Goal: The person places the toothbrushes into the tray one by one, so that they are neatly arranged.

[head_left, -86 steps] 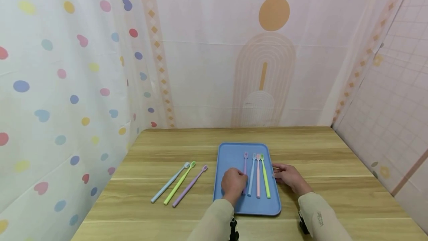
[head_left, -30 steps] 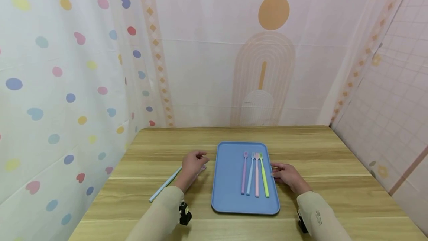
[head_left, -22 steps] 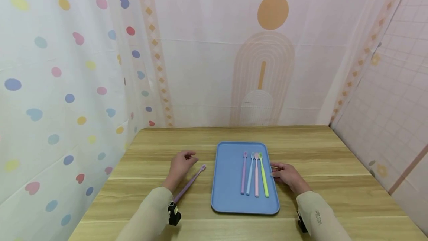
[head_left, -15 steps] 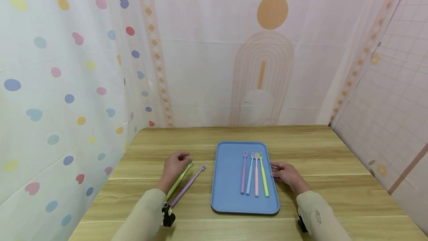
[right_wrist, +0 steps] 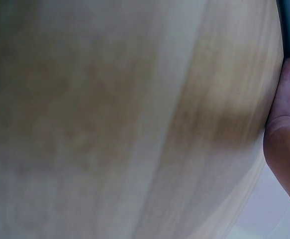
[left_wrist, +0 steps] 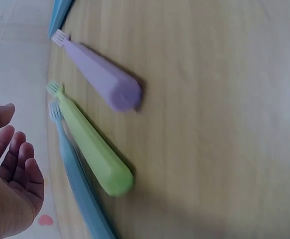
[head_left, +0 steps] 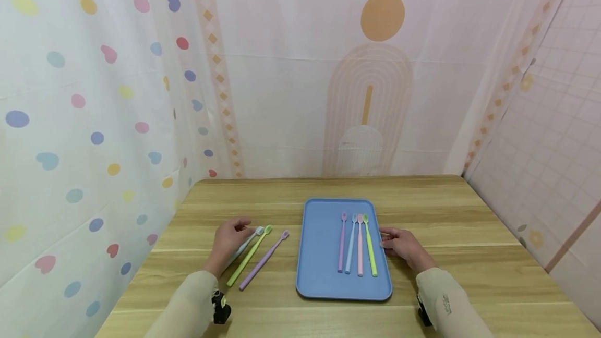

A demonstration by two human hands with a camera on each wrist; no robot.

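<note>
My left hand (head_left: 228, 239) hovers at the head of a light blue toothbrush (left_wrist: 80, 181), its fingers loosely bent and holding nothing. To the right of that brush lie a green toothbrush (head_left: 249, 256) and a purple toothbrush (head_left: 264, 261), slanted on the table with heads pointing away. My right hand (head_left: 406, 248) touches the right rim of the blue tray (head_left: 319, 288) with its fingertips. In the right wrist view a finger reaches straight to the tray's side. On the tray lie a purple toothbrush (head_left: 341, 244), a blue toothbrush (head_left: 351, 246), a pink toothbrush (head_left: 360, 246) and a green toothbrush (head_left: 371, 249).
Everything stands on a wood-grain table (head_left: 436, 197). A patterned curtain (head_left: 281, 93) hangs behind it, with a dotted curtain (head_left: 70, 181) on the left. The tray's left half shows bare blue surface.
My left hand has let go of the purple toothbrush on the tray and moved left past the purple and green toothbrushes to the light blue one. The right hand stays at the tray's rim.
</note>
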